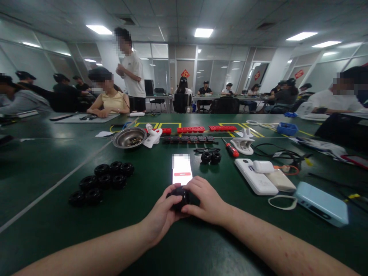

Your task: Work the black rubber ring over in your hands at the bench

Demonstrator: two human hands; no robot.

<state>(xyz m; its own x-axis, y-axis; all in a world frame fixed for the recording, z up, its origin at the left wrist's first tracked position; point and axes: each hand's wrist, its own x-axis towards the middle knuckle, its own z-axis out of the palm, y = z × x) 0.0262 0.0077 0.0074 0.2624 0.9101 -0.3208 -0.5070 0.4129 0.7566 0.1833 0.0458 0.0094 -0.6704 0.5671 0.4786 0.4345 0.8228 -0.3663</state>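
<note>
Between my two hands is a round black wheel-like part (180, 201), partly covered by fingers. My left hand (168, 205) wraps it from the left with the thumb on top. From the right, my right hand (202, 199) grips the same part, fingers curled over it. Just beyond the hands lies a phone (182, 168) with a bright white screen and a red bar. Several similar black wheel-like parts (105, 180) are grouped on the green table at the left. Two more black round parts (211, 157) sit past the phone on the right.
A metal bowl (129, 138) holds small brass-coloured pieces. Red trays (190, 130) and a row of black parts (189, 139) lie farther back. To the right are a screwdriver (231, 148), a white power bank (255, 177), a light-blue box (322, 203) and cables. Other people sit around tables beyond.
</note>
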